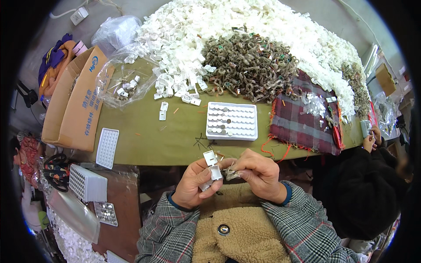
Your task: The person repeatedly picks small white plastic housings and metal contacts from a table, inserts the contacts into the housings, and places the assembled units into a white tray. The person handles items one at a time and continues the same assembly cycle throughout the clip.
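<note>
One open white plastic case [215,172] sits gripped in the left hand [192,185]! Alongside, the right hand [261,174] pinches a tangled bundle [232,174].

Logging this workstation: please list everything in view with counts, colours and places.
table: one, green, centre
casing heap: one, white, table's far side
strand heap: one, brownish, before the casing heap
compartment tray: one, white, table centre
plaid cloth: one, dark, right of that tray
hand tool: one, red, cloth's right edge
cardboard box: one, brown, left
plastic bagging: uncounted, clear, beside the box
loose tray: one, white, table's left end
tray stack: one, white, lower left
small tray: one, whitish, below the stack
co-worker: one, dark clothing, right
rim items: too unclear to count
held casing: at least one, white, left hand
strand bundle: one, brownish, right hand
hands: two, bare, lower centre
sleeves: two, grey checked, lower edge
</note>
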`<state>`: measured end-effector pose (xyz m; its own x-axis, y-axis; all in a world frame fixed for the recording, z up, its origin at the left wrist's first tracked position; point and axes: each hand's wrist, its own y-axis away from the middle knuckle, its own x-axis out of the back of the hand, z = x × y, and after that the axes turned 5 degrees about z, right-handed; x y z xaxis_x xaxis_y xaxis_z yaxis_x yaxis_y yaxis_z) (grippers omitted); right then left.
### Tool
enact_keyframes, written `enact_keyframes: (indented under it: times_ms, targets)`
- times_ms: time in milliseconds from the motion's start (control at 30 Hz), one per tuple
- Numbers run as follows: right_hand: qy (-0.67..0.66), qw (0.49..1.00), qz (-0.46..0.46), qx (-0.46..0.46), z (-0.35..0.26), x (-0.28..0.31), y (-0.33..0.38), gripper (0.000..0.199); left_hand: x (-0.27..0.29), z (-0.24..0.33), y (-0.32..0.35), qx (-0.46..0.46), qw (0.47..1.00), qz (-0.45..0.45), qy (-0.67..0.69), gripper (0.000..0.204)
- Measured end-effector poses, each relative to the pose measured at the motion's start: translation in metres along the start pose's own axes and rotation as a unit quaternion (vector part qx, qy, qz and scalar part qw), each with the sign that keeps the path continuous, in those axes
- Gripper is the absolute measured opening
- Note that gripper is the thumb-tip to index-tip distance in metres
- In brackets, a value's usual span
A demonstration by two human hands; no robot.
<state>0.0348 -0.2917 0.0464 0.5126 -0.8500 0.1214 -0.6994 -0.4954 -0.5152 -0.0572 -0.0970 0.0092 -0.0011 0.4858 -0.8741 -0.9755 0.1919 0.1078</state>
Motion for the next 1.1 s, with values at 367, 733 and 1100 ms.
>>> enact_keyframes:
  times_ms: [367,733,1100]
  targets:
    - [-0.046,0.995,-0.054,-0.065,0.016,-0.004,0.013,0.009,0.005,-0.005,-0.003,-0.005,0.999,0.005,0.054,0.025]
    - [0.06,0.993,-0.087,-0.051,0.024,0.007,0.016,0.013,-0.002,0.008,0.001,0.021,1.0,0.012,0.002,0.03]
    - [-0.041,0.983,-0.021,-0.18,0.007,0.006,0.014,0.012,-0.02,0.004,0.001,-0.024,0.947,0.069,-0.314,0.025]
